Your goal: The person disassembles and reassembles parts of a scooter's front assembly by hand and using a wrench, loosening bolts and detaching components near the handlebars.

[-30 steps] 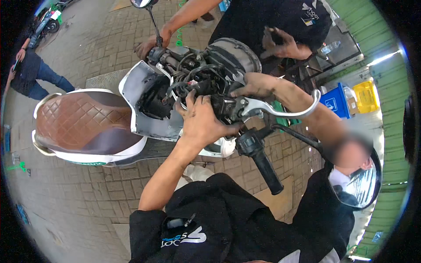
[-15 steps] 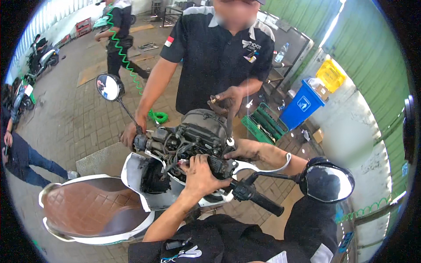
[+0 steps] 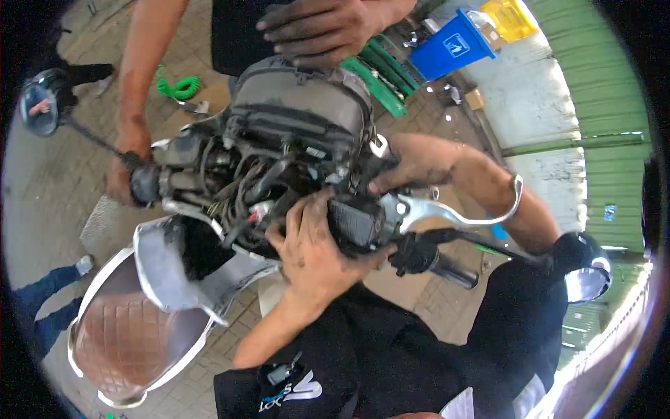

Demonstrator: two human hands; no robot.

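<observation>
My left hand [image 3: 307,248] is closed over the handlebar clamp beside the black brake fluid reservoir [image 3: 352,222]. Its fingertips reach toward the exposed wiring [image 3: 244,199]; the thumb lies near the switch housing [image 3: 415,253]. On the far side of the reservoir, my right hand [image 3: 384,174] has its fingers curled, partly hidden by dark parts. The silver open end of a wrench [image 3: 378,145] sticks out from it. A silver brake lever [image 3: 467,216] and the black grip [image 3: 455,271] extend to the right. The scooter's front [image 3: 300,105] is stripped of its covers.
Opposite me, a co-worker's hand [image 3: 321,28] is over the scooter's front; their other hand [image 3: 129,160] grips the left handlebar. Mirrors stand at both sides. A quilted brown seat [image 3: 125,328] lies lower left. A green toolbox [image 3: 384,77] and blue bin [image 3: 453,45] are behind.
My view has shifted closer to the handlebar, and the scooter appears turned. The co-worker's hand has gone from bent fingers to stretched ones over the front. Both my hands stay around the reservoir.
</observation>
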